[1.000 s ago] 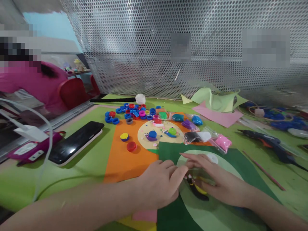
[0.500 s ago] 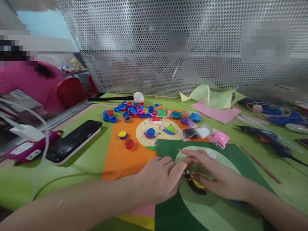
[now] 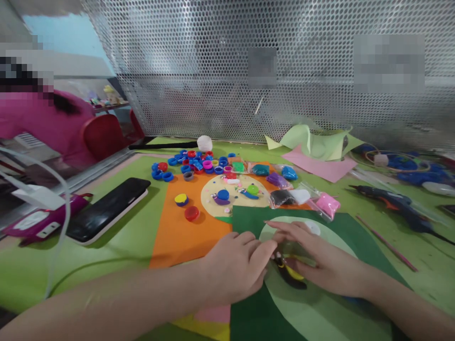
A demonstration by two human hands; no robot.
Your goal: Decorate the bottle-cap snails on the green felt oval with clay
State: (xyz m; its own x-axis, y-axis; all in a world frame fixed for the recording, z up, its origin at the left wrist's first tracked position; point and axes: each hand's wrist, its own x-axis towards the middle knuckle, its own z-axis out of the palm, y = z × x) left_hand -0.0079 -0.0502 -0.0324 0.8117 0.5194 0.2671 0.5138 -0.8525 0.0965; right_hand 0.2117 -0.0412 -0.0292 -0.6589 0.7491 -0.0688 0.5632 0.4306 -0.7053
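Note:
My left hand [image 3: 236, 265] and my right hand [image 3: 314, 258] meet over a pale green oval [image 3: 320, 303] on a dark green sheet [image 3: 249, 222]. Between them lies a small black and yellow clay figure [image 3: 289, 275]. Fingers of both hands are pressed together at its upper end, touching each other. A small white lump [image 3: 313, 227] sits on the oval just beyond my right hand. What the fingertips pinch, if anything, is hidden.
An orange sheet [image 3: 177, 232] carries a cream disc [image 3: 234, 194] with clay bits, loose bottle caps [image 3: 194, 163] and clay bags [image 3: 322, 201]. A black phone [image 3: 106, 208] lies left, a glue gun [image 3: 398, 206] right. Perforated metal screen [image 3: 227, 66] behind. A person in pink [image 3: 46, 123] sits far left.
Both hands stay together on the clay figure with hardly any shift. The view has drifted slightly.

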